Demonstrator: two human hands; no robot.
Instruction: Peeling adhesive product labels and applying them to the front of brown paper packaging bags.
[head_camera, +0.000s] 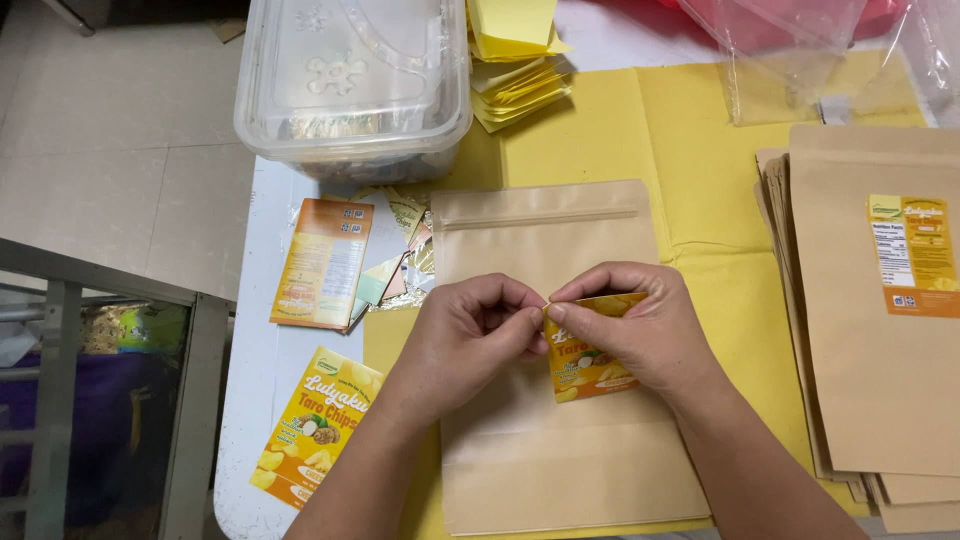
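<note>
Two hands, left hand (470, 335) and right hand (630, 325), pinching orange label (585, 365), over flat kraft pouch (560, 440), lidded clear tub (350, 80) behind

Flat brown kraft paper pouch (560, 400) lies on the yellow paper sheet (700, 170) covering the table; both hands meet above its middle, left hand (470, 335) and right hand (640, 325) pinching a small yellow-orange printed label (585, 365); clear lidded plastic tub (350, 80) behind and left; stack of labelled kraft pouches (880, 320) right; two loose orange label sheets (320, 265) left of the pouch, one nearer the front edge.
</note>
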